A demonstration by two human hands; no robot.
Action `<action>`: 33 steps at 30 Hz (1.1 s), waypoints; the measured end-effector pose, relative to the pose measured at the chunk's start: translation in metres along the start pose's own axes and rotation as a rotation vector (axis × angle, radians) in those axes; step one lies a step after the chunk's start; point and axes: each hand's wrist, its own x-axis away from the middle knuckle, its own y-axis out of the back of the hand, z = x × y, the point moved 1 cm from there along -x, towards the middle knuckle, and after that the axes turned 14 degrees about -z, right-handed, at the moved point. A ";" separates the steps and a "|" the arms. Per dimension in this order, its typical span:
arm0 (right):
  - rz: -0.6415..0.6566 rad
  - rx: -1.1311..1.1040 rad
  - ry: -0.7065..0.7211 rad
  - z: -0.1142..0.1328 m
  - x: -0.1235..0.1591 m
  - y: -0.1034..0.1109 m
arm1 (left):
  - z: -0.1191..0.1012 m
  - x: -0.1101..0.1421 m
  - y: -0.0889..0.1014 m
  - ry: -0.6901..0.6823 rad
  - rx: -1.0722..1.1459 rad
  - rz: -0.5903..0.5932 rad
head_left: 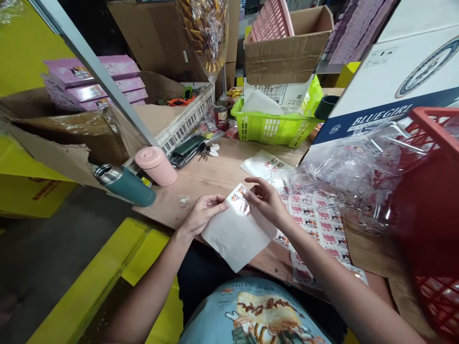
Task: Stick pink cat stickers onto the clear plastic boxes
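A mostly bare white sticker sheet (238, 239) is held tilted above the table's front edge. A few cat stickers (234, 197) remain on its upper corner, with a glossy patch just below them. My left hand (205, 212) pinches the sheet's left edge between thumb and fingers. At the upper right corner, my right hand (264, 198) has its fingertips closed at the stickers, one finger raised; whether a sticker is lifted there I cannot make out. More printed sticker sheets (315, 229) lie under and beyond my right forearm. Another sheet (267, 162) rests behind my right hand.
Clear plastic containers (355, 167) are heaped on the right beside a red basket (423, 200). A lime-green basket (276, 126) stands at the back. To the left are a pink cup (156, 165), a teal bottle (125, 184) and keys (205, 152).
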 end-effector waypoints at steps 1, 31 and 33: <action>-0.035 0.007 0.018 0.004 0.003 0.001 | 0.001 0.002 -0.002 0.022 0.030 -0.023; -0.116 -0.194 -0.189 0.007 0.006 0.002 | 0.003 0.009 -0.025 -0.264 -0.134 0.075; -0.162 -0.199 -0.201 0.005 0.003 0.009 | 0.001 0.006 -0.023 -0.227 -0.128 0.050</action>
